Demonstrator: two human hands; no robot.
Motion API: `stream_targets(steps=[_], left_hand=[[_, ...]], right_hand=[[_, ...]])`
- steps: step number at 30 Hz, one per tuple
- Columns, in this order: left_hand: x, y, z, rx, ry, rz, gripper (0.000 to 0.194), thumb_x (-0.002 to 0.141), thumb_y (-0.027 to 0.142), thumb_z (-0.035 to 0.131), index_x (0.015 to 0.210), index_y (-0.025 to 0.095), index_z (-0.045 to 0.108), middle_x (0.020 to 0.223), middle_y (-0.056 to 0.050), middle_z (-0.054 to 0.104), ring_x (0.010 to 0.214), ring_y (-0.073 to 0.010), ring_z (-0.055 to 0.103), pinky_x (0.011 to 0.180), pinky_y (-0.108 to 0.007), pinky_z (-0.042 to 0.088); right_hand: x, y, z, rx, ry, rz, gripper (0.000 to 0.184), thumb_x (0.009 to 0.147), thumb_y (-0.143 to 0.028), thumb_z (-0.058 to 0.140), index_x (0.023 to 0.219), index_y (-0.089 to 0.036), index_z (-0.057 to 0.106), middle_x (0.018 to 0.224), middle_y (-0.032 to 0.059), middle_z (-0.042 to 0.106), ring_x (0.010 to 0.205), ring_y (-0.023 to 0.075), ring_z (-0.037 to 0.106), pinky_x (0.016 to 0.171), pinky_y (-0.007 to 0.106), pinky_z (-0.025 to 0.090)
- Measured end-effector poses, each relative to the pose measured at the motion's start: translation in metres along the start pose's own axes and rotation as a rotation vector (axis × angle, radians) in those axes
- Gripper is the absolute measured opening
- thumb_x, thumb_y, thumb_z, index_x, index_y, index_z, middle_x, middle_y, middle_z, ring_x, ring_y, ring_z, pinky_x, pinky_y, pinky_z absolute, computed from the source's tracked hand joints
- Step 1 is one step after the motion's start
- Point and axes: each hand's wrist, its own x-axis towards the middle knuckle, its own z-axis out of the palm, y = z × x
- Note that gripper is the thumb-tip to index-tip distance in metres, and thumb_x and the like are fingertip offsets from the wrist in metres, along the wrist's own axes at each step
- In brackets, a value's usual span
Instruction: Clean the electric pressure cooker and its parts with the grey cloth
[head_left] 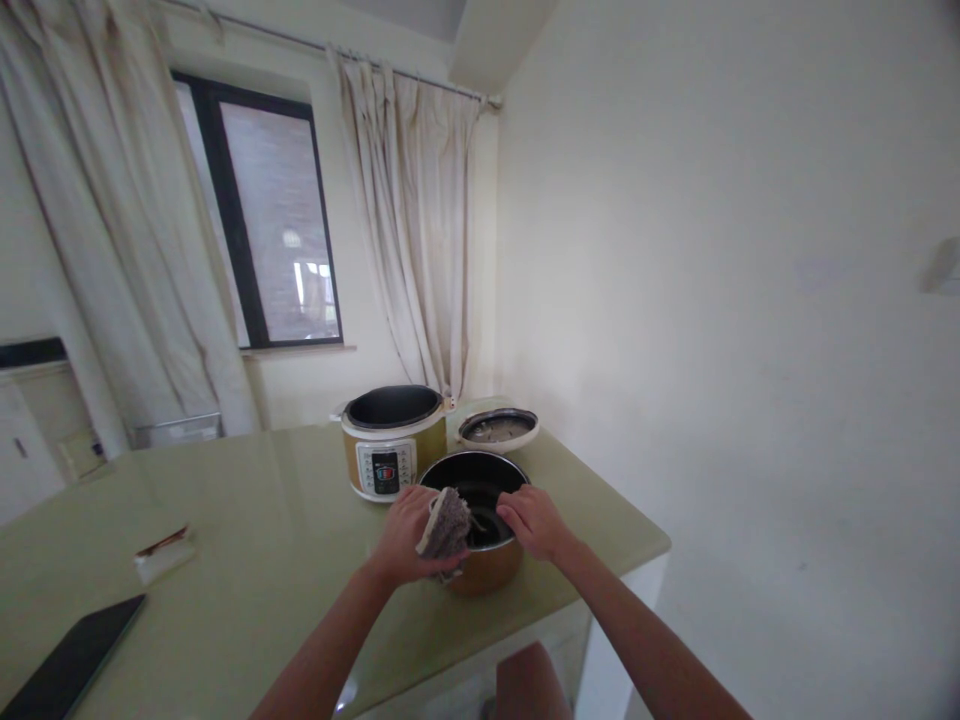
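Note:
A round inner pot [487,575], dark inside and brownish outside, stands near the table's front right edge. My left hand [409,535] is closed around a greyish cloth [448,522] with a pale edge, at the pot's left rim. On the right side, my right hand [534,522] grips the pot's rim, thumb towards the inside. Just behind is a gold and white electric cooker [394,465] with a control panel, its top uncovered. The cooker's round lid [498,432] lies underside up beside it, behind the pot.
The pale green table [285,560] ends at a corner on the right, close to a white wall [735,300]. A dark flat object [71,655] and a small white packet [165,555] lie at the left. Curtains [420,220] and a window [277,210] are behind.

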Motion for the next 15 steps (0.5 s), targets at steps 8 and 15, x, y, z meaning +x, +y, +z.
stream_targets(steps=[8,15], left_hand=[[0.010,0.045,0.026,0.223,-0.050,-0.112,0.048,0.073,0.058,0.078,0.101,0.022,0.066,0.088,-0.009,0.073,0.080,-0.0308,0.067,0.076,-0.047,0.047],[0.012,0.019,-0.008,0.047,-0.192,0.037,0.055,0.077,0.065,0.079,0.107,0.022,0.065,0.093,-0.007,0.073,0.085,-0.0279,0.066,0.080,-0.043,0.049]], right_hand=[[0.001,-0.044,0.028,0.050,0.116,0.063,0.085,0.103,-0.078,0.008,0.099,-0.018,0.068,0.081,0.0103,0.071,0.073,0.0234,0.061,0.071,0.034,0.033],[-0.004,-0.013,0.012,0.036,0.062,-0.052,0.086,0.102,-0.079,0.003,0.091,-0.021,0.066,0.073,0.0071,0.068,0.068,0.0213,0.057,0.071,0.034,0.032]])
